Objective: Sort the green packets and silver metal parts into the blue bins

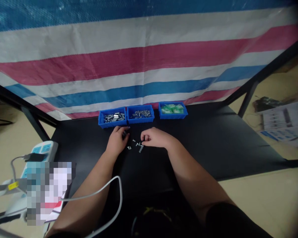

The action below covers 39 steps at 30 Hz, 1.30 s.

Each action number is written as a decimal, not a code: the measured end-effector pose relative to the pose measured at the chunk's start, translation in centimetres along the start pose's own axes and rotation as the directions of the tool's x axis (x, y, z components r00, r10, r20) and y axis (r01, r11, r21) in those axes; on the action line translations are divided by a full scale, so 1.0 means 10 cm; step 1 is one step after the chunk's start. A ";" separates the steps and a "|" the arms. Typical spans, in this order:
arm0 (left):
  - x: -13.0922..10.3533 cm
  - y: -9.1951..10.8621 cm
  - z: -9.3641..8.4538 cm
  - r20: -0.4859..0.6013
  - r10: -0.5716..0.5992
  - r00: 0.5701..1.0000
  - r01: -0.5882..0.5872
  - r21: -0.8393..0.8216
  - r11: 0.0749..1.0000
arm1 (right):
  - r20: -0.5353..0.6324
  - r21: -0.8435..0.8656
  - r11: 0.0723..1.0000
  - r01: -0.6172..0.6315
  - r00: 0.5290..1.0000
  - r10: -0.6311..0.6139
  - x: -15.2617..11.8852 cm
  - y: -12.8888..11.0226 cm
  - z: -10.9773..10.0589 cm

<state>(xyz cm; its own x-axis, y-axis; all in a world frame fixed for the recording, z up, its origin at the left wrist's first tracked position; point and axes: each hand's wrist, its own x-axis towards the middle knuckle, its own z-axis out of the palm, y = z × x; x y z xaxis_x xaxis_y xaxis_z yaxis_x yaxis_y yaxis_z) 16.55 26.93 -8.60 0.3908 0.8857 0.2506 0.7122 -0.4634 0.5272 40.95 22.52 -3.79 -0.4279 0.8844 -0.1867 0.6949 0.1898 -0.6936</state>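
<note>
Several small metal screws [129,147] and a short grey cylinder [140,149] lie on the black table [149,172] between the hands. My left hand [117,140] is curled around a small dark piece in front of the left blue bin [112,118], which holds grey metal cylinders. Beside the loose screws, my right hand [152,137] has its fingers bent together at the table; what they hold, if anything, is too small to tell. The middle blue bin [140,114] contains small screws. Green and clear packets fill the right blue bin [173,110].
A striped sheet [144,59] hangs behind the table. At the left are a white power strip [48,150] with plugs and a pixelated item [51,191]. A white cable [120,191] loops over my left forearm. Dark frame posts [248,99] flank the table.
</note>
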 end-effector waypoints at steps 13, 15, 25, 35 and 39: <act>-0.07 -0.03 -0.25 0.079 -0.063 0.995 0.063 0.008 0.998 | 0.084 0.147 0.970 -0.193 0.980 0.182 0.01 -0.02 0.08; -0.08 -0.06 -0.29 0.102 -0.069 0.992 0.068 0.011 0.998 | 0.054 0.175 0.965 -0.194 0.981 0.187 0.02 0.03 0.08; -0.10 -0.16 -0.36 0.064 -0.094 0.994 0.094 0.005 0.996 | -0.258 0.092 0.980 -0.177 0.946 0.195 0.08 0.17 0.10; -0.09 -0.14 -0.39 0.079 -0.024 0.997 0.021 0.031 0.999 | -0.486 -0.077 0.968 -0.241 0.856 0.175 0.18 0.16 0.17; -0.10 -0.11 -0.41 0.129 -0.059 0.990 0.062 -0.017 0.998 | -0.669 0.022 0.998 0.058 0.743 -0.029 0.20 0.13 0.19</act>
<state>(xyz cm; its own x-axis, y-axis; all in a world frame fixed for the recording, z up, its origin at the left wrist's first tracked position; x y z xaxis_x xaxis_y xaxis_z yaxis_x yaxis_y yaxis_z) 13.01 26.68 -6.04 0.4199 0.9006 0.1125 0.7252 -0.4075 0.5550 39.90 23.73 -6.38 0.0492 0.9366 0.3468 0.6561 0.2315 -0.7183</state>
